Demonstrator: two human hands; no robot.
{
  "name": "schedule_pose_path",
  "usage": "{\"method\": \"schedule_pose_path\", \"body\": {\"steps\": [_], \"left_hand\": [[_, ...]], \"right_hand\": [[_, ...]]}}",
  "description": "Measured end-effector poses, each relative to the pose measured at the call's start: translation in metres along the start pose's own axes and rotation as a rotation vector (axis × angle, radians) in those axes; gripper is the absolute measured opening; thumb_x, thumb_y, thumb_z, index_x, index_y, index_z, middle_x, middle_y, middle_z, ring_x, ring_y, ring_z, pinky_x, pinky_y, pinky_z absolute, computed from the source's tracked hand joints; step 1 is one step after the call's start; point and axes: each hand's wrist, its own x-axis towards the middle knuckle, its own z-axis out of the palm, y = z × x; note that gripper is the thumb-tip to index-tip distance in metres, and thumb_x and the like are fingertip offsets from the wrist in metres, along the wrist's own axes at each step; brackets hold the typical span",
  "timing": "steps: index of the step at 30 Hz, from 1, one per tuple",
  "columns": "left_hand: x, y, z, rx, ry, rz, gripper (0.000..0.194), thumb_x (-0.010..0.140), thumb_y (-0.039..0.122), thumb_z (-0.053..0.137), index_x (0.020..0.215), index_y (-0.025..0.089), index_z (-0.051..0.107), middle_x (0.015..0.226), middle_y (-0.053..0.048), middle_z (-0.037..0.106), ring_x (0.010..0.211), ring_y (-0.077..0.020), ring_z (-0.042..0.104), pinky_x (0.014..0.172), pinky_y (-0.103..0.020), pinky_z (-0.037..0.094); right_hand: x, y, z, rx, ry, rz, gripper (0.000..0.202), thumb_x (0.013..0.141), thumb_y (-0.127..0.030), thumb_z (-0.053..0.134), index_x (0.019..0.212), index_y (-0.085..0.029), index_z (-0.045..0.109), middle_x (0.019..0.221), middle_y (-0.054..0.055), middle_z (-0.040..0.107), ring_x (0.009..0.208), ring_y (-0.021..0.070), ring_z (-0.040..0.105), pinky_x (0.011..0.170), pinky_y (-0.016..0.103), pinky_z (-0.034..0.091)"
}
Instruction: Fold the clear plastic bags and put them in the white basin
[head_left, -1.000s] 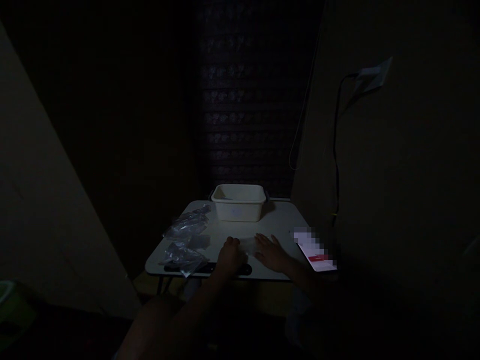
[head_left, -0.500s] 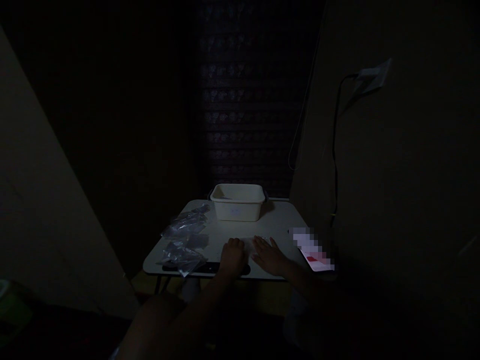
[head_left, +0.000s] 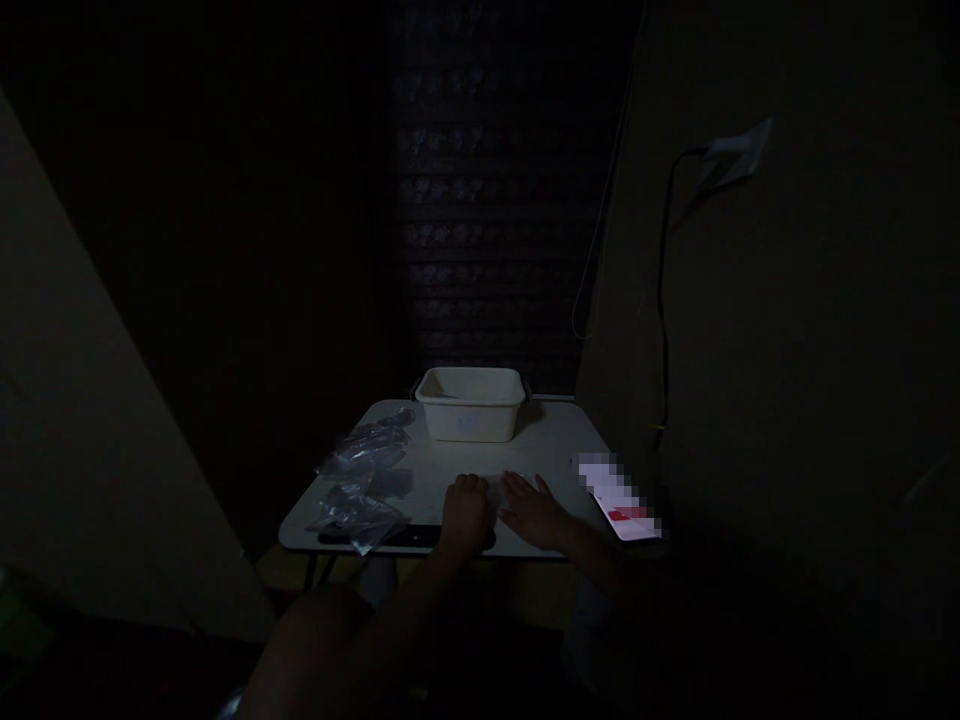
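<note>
On the small white table point(head_left: 555, 440), a thin clear plastic bag point(head_left: 496, 488) lies flat between my hands, faint in the dim light. My left hand point(head_left: 466, 508) is closed, its curled fingers at the bag's left edge; the fingertips are hidden beneath the hand. Flat on the bag's right part rests my right hand point(head_left: 534, 512), with fingers stretched out and thumb apart. Left of my left hand, a loose spread of clear plastic bags point(head_left: 367, 500) reaches over the table's front edge.
A cream plastic tub point(head_left: 471, 420) stands at the back of the table, something pale inside it. At the right edge lies a lit phone point(head_left: 622, 510), its screen partly pixelated. A black cable point(head_left: 663, 300) hangs from a wall socket point(head_left: 739, 155).
The view has shifted slightly, so the table and tub sit a little further left. My hands keep nearly the same pose on the bag; the right has moved slightly towards the left.
</note>
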Motion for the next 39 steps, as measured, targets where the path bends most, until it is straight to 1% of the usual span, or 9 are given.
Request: {"method": "schedule_pose_path", "body": {"steps": [5,9,15,22,26,31,34,37,39], "left_hand": [[-0.001,-0.004,0.0,-0.005,0.032,-0.033,0.018,0.067,0.015,0.037,0.082,0.014,0.047,0.084,-0.007,0.048,0.081,-0.0191,0.039,0.065,-0.029,0.03],[-0.002,-0.007,-0.002,0.003,0.023,-0.033,0.016,0.066,0.017,0.039,0.08,0.014,0.047,0.083,-0.007,0.048,0.08,-0.0191,0.04,0.064,-0.029,0.031],[-0.003,-0.016,-0.002,0.016,-0.058,0.038,0.017,0.068,0.018,0.036,0.079,0.014,0.048,0.082,-0.008,0.05,0.08,-0.0185,0.043,0.064,-0.028,0.032],[-0.005,-0.024,-0.004,0.042,-0.062,0.103,0.022,0.068,0.021,0.033,0.083,0.013,0.047,0.089,-0.008,0.049,0.085,-0.0165,0.043,0.069,-0.027,0.033],[-0.007,-0.027,-0.008,0.057,-0.077,0.062,0.027,0.068,0.028,0.033,0.084,0.012,0.048,0.09,-0.008,0.049,0.087,-0.0178,0.042,0.071,-0.028,0.033],[-0.005,-0.034,-0.014,0.074,-0.138,-0.027,0.035,0.064,0.035,0.038,0.088,0.011,0.047,0.093,-0.01,0.049,0.088,-0.0214,0.042,0.07,-0.031,0.034],[-0.003,-0.033,-0.015,0.075,-0.107,-0.04,0.037,0.069,0.03,0.032,0.099,0.011,0.042,0.103,-0.011,0.045,0.096,-0.0195,0.038,0.075,-0.03,0.032],[-0.001,-0.024,-0.01,0.052,-0.068,0.045,0.04,0.074,0.024,0.022,0.109,0.009,0.032,0.114,-0.01,0.036,0.104,-0.0155,0.03,0.082,-0.027,0.027],[-0.001,-0.018,-0.003,0.058,-0.092,0.093,0.042,0.075,0.025,0.018,0.113,0.01,0.027,0.118,-0.009,0.03,0.108,-0.0161,0.024,0.083,-0.03,0.025]], "right_hand": [[0.001,0.0,0.0,0.006,-0.004,0.012,0.056,0.074,-0.044,0.011,0.118,-0.011,0.02,0.123,0.012,0.018,0.112,0.0209,0.013,0.087,0.044,0.005],[0.0,-0.001,-0.001,0.016,-0.012,0.017,0.058,0.073,-0.046,0.01,0.118,-0.01,0.019,0.123,0.012,0.017,0.111,0.0215,0.014,0.087,0.044,0.006],[0.0,0.0,0.0,0.017,-0.012,0.013,0.059,0.073,-0.046,0.009,0.118,-0.009,0.017,0.124,0.012,0.016,0.112,0.0202,0.011,0.087,0.044,0.005],[0.001,0.0,0.001,-0.013,-0.027,0.025,0.059,0.073,-0.047,0.006,0.119,-0.01,0.015,0.124,0.011,0.014,0.113,0.0194,0.01,0.087,0.044,0.005],[0.0,0.0,0.0,-0.022,-0.038,0.02,0.059,0.073,-0.047,0.006,0.119,-0.011,0.015,0.124,0.01,0.015,0.113,0.0189,0.01,0.088,0.043,0.006],[-0.001,-0.001,0.001,-0.047,-0.011,0.041,0.058,0.073,-0.047,0.006,0.119,-0.012,0.017,0.125,0.008,0.015,0.113,0.0193,0.006,0.088,0.042,0.005],[-0.002,-0.001,0.001,-0.053,-0.002,0.043,0.058,0.073,-0.047,0.006,0.118,-0.013,0.018,0.125,0.008,0.015,0.113,0.0195,0.006,0.087,0.042,0.005],[-0.003,-0.002,-0.001,-0.062,0.005,0.044,0.057,0.074,-0.046,0.007,0.118,-0.013,0.019,0.124,0.009,0.017,0.113,0.0194,0.007,0.088,0.042,0.004],[-0.004,-0.003,-0.002,-0.066,0.006,0.042,0.056,0.074,-0.045,0.008,0.118,-0.013,0.02,0.124,0.009,0.017,0.113,0.019,0.007,0.088,0.042,0.004]]}}
